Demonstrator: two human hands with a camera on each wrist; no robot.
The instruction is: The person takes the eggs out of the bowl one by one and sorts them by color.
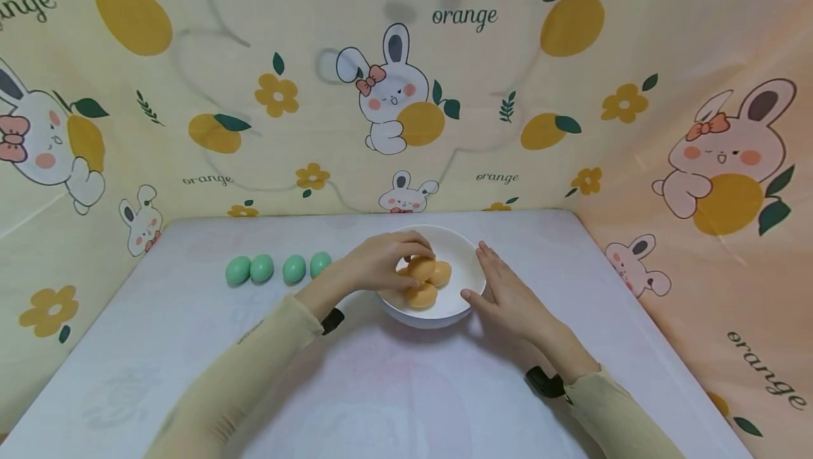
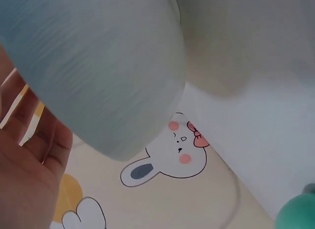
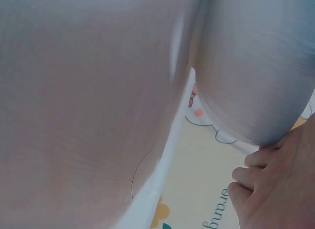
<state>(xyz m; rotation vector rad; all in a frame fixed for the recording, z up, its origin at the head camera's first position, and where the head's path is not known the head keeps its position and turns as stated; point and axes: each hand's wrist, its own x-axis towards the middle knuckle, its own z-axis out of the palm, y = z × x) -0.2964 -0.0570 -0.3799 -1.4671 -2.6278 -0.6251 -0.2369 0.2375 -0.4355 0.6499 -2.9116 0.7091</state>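
A white bowl (image 1: 462,279) stands on the table with several orange eggs inside. My left hand (image 1: 380,261) reaches over its left rim, thumb and fingers curled round an orange egg (image 1: 422,267) at the top of the group. Beneath and beside that one lie another orange egg (image 1: 421,296) and a third (image 1: 441,275); a further one is partly hidden by the hand. On the right, my right hand (image 1: 511,300) rests against the bowl's side, fingers straight. Both wrist views show mostly the bowl's outer wall (image 2: 108,76), hiding the eggs inside.
Several green eggs (image 1: 294,270) lie in a row on the table, left of the bowl; the rightmost, a green egg (image 1: 320,263), is close behind my left forearm. A patterned cloth (image 1: 279,162) hangs around the white table (image 1: 406,395) at the back and sides.
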